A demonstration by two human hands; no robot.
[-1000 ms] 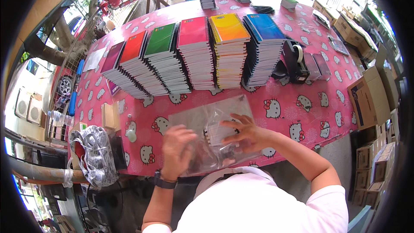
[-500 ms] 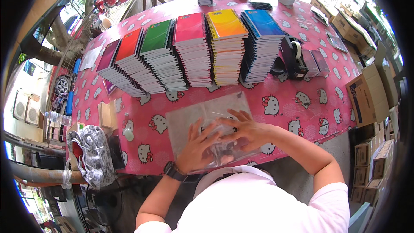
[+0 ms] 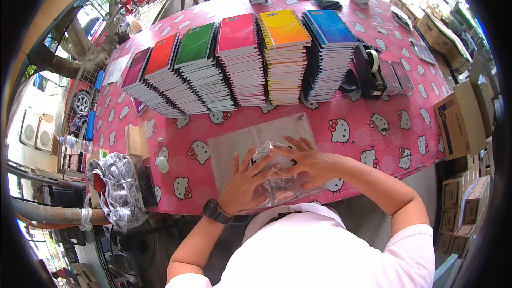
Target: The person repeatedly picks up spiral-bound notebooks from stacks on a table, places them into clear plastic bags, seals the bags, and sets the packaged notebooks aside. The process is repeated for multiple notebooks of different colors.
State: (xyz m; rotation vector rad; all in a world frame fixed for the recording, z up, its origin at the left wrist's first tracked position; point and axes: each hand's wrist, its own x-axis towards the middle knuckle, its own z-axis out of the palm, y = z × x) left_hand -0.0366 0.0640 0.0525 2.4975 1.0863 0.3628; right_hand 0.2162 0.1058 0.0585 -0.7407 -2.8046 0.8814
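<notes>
A clear plastic bag (image 3: 277,173) is pressed flat against the near edge of the pink patterned table (image 3: 373,138), on top of a stack of clear sleeves (image 3: 250,138); the left hand (image 3: 242,184) is spread open, palm down on it; the right hand (image 3: 309,162) lies with fingers extended over its top, gripping nothing firmly; the bagging step appears to be in hand; smoothing and closing of the bag's mouth seems called for, with steady hold; the spiral notebook stacks (image 3: 240,64) are left beyond

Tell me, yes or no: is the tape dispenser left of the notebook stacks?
No, the black tape dispenser stands at the right end of the row, beside the blue-covered notebook stack.
</notes>
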